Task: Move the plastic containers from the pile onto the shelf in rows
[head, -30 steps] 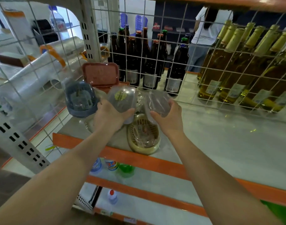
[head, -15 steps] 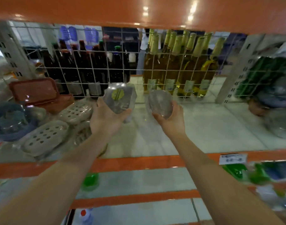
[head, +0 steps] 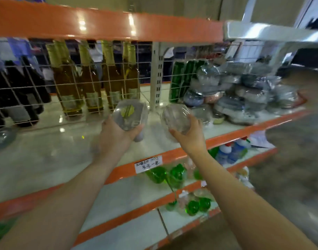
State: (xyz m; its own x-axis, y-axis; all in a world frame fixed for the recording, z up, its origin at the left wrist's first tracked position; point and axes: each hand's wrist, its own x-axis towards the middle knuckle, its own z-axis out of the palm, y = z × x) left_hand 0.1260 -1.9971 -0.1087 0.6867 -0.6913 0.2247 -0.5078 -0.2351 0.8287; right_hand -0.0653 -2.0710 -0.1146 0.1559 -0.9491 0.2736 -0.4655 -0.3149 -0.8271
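Note:
My left hand [head: 116,137] grips a clear plastic container with a green sticker [head: 128,115], held above the pale shelf [head: 46,154]. My right hand [head: 188,135] grips a second clear plastic container [head: 176,117], a little to the right of the first. Both are in the air over the middle of the shelf, just in front of its white upright post. A heap of wrapped plastic containers [head: 244,94] in grey, blue and pink lies on the shelf's right end, close to my right hand.
A wire grid [head: 73,83] backs the shelf, with amber bottles [head: 93,83] and dark bottles [head: 19,94] behind it. The orange beam [head: 100,26] of the shelf above hangs overhead. Green bottles [head: 172,175] stand on the lower shelves. A price label [head: 148,164] sits on the orange front edge.
The view has swung to the right along the shelf. Both hands carried their clear containers away from the pile at the left toward the heap at the right end.

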